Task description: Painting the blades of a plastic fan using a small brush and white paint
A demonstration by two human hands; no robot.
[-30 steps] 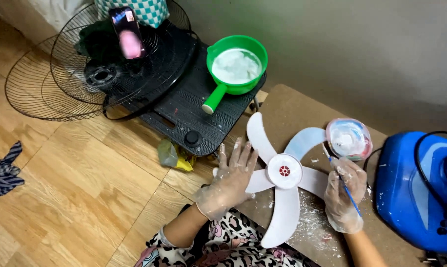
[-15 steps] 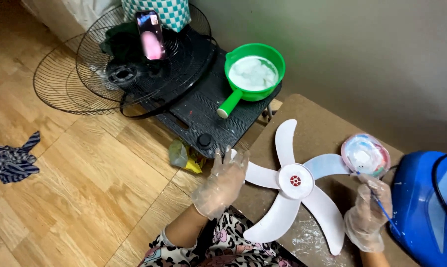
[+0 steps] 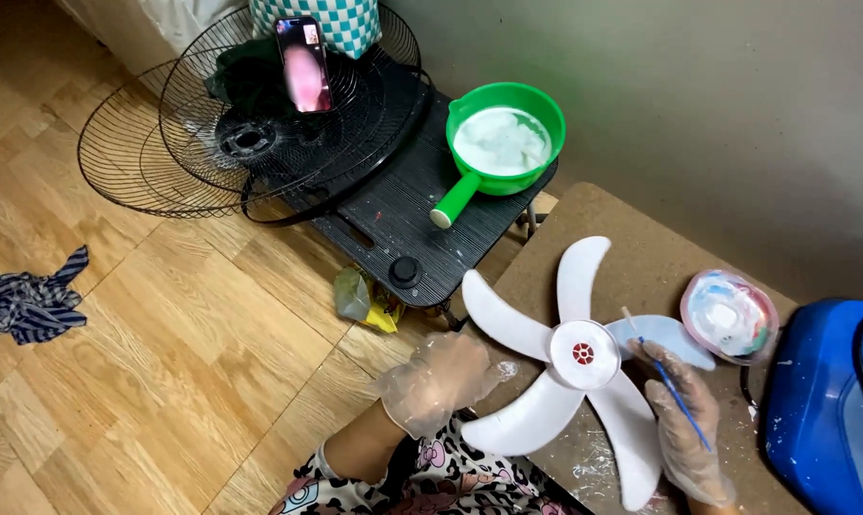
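A white five-bladed fan propeller [image 3: 576, 358] with a red hub centre lies on a brown board [image 3: 632, 243]. My left hand [image 3: 436, 381], in a clear plastic glove, rests at the propeller's left edge, fingers near one blade. My right hand [image 3: 687, 429], also gloved, holds a thin blue-handled brush [image 3: 668, 383] whose tip points toward the hub. A small round container [image 3: 729, 317] with white paste sits just right of the blades.
A green handled scoop [image 3: 503, 143] of white foam sits on a low black stool [image 3: 408, 215]. Black wire fan grilles [image 3: 250, 124] and a phone [image 3: 303, 65] lean behind it. A blue fan body [image 3: 822, 410] is at right; a striped cloth [image 3: 26, 300] lies on the wooden floor.
The view has shifted. My left hand has slid from on top of a blade to the propeller's left edge. My right hand with the brush has moved in from the container toward the hub.
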